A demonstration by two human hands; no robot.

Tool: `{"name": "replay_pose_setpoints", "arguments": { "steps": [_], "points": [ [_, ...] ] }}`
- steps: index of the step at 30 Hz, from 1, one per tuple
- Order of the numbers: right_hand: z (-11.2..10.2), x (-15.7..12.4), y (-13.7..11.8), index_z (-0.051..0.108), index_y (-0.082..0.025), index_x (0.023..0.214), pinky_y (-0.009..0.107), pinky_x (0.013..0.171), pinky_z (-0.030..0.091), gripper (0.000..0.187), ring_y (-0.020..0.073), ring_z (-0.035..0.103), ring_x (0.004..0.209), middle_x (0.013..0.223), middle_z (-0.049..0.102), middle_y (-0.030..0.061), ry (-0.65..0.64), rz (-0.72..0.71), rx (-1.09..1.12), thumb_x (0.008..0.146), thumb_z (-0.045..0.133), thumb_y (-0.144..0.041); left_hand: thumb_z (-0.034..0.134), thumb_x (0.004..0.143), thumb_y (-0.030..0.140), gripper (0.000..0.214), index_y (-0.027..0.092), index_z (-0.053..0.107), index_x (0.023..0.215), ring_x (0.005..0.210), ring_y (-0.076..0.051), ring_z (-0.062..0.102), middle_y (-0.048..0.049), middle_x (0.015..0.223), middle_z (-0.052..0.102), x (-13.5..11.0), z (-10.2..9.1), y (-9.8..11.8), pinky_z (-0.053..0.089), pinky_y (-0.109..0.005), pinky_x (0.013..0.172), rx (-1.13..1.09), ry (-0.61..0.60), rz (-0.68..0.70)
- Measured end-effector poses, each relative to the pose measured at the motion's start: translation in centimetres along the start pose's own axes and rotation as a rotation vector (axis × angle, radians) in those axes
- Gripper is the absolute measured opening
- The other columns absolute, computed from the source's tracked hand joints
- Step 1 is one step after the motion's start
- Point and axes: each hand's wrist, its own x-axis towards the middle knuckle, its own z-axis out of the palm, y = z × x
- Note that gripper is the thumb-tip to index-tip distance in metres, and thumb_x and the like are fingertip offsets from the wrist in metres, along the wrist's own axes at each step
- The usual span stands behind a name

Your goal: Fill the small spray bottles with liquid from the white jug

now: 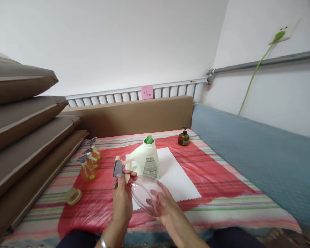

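A clear pink spray bottle point(144, 193) lies tilted on its side in the air between both hands. My left hand point(122, 196) is closed around its grey and peach trigger head point(118, 168) at the neck. My right hand point(162, 206) cups the bottle's body near its base, fingers wrapped round it. Just behind them a pale green detergent jug point(147, 155) stands upright on a white sheet point(178, 175) with a scalloped edge. Its top shows a green spout, with no cap on it. A round, pale yellow-green cap point(73, 196) lies on the red plastic to the left.
Several amber spray bottles point(87, 168) stand in a row at the left. A brown pump bottle point(183, 137) is at the back right. Stacked brown cushions point(23, 127) rise on the left; a blue cushion point(248, 144) borders the right. Red plastic point(217, 172) covers the striped cloth.
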Motion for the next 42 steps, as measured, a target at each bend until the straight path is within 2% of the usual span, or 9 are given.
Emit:
{"name": "replay_pose_setpoints", "arguments": {
  "steps": [4, 8, 11, 16, 23, 28, 34, 39, 42],
  "points": [
    [-0.3, -0.9, -0.5, 0.028, -0.030, 0.131, 0.040, 0.085, 0.046, 0.092, 0.0233, 0.061, 0.097, 0.131, 0.041, 0.0104, -0.110, 0.035, -0.002, 0.056, 0.080, -0.030, 0.055, 0.077, 0.050, 0.033, 0.018, 0.059, 0.081, 0.078, -0.015, 0.061, -0.0024, 0.075, 0.065, 0.0, -0.1, 0.7, 0.045, -0.029, 0.080, 0.000, -0.038, -0.032],
    [-1.0, -0.9, -0.1, 0.029, -0.025, 0.130, 0.029, 0.055, 0.051, 0.080, 0.0214, 0.067, 0.074, 0.096, 0.063, 0.0065, -0.158, 0.096, -0.119, 0.065, 0.069, -0.050, 0.057, 0.076, 0.049, 0.032, 0.018, 0.059, 0.076, 0.075, -0.014, 0.061, -0.0017, 0.072, 0.064, 0.0, 0.0, 1.1, 0.046, -0.028, 0.077, 0.004, -0.022, -0.046],
    [-1.4, -0.5, 0.0, 0.043, -0.018, 0.115, 0.018, 0.034, 0.039, 0.066, 0.0143, 0.060, 0.044, 0.065, 0.064, 0.0022, -0.225, 0.238, -0.173, 0.075, 0.040, -0.070, 0.058, 0.075, 0.050, 0.032, 0.018, 0.058, 0.073, 0.074, -0.015, 0.060, -0.0013, 0.071, 0.063, -0.1, 0.3, 1.4, 0.045, -0.027, 0.072, 0.013, -0.028, -0.061],
    [-1.4, -0.2, -0.8, 0.051, -0.017, 0.089, 0.016, 0.029, 0.034, 0.063, 0.0073, 0.046, 0.028, 0.061, 0.066, 0.0036, -0.274, 0.422, -0.146, 0.077, 0.025, -0.074, 0.058, 0.074, 0.051, 0.034, 0.017, 0.059, 0.068, 0.074, -0.015, 0.059, -0.0009, 0.068, 0.061, -0.2, 0.6, 1.7, 0.044, -0.028, 0.076, 0.044, -0.047, -0.044],
    [-1.7, -0.3, -0.7, 0.043, -0.019, 0.110, 0.017, 0.034, 0.038, 0.062, 0.0106, 0.054, 0.037, 0.063, 0.066, 0.0024, -0.234, 0.406, -0.073, 0.079, 0.031, -0.071, 0.056, 0.074, 0.053, 0.038, 0.016, 0.064, 0.074, 0.068, -0.013, 0.054, -0.0021, 0.075, 0.060, 0.4, -0.5, 1.5, 0.043, -0.024, 0.069, 0.215, -0.063, 0.022],
    [-1.5, -0.8, -0.4, 0.041, -0.021, 0.116, 0.017, 0.034, 0.039, 0.059, 0.0108, 0.055, 0.039, 0.059, 0.061, -0.0013, -0.193, 0.218, -0.093, 0.079, 0.040, -0.066, 0.058, 0.074, 0.049, 0.032, 0.018, 0.065, 0.079, 0.074, -0.015, 0.055, -0.0019, 0.077, 0.061, 0.3, -1.1, 2.0, 0.042, -0.025, 0.075, 0.342, -0.059, 0.061],
    [-2.0, -0.2, 0.0, 0.034, -0.022, 0.125, 0.019, 0.033, 0.041, 0.079, 0.0135, 0.055, 0.037, 0.054, 0.058, -0.0023, -0.199, 0.163, -0.180, 0.067, 0.049, -0.072, 0.065, 0.067, 0.050, 0.034, 0.017, 0.067, 0.076, 0.086, -0.018, 0.057, -0.0027, 0.081, 0.063, 0.0, -1.0, 2.6, 0.041, -0.026, 0.081, 0.303, -0.015, 0.018],
    [-3.3, 1.2, 0.6, 0.017, -0.026, 0.135, 0.025, 0.033, 0.044, 0.094, 0.0173, 0.059, 0.038, 0.071, 0.062, 0.0004, -0.220, 0.161, -0.223, 0.062, 0.054, -0.073, 0.066, 0.067, 0.048, 0.033, 0.017, 0.067, 0.077, 0.081, -0.016, 0.057, -0.0029, 0.078, 0.064, 0.0, -1.4, 2.8, 0.043, -0.025, 0.077, 0.271, -0.048, -0.002],
    [-3.4, 1.1, 0.7, 0.014, -0.028, 0.136, 0.027, 0.037, 0.045, 0.096, 0.0183, 0.061, 0.043, 0.082, 0.063, 0.0033, -0.214, 0.038, -0.299, 0.062, 0.060, -0.067, 0.064, 0.070, 0.049, 0.034, 0.016, 0.067, 0.078, 0.076, -0.015, 0.057, -0.0035, 0.077, 0.064, 0.0, -1.6, 3.1, 0.045, -0.025, 0.071, 0.265, -0.075, -0.028]
  ]
}}
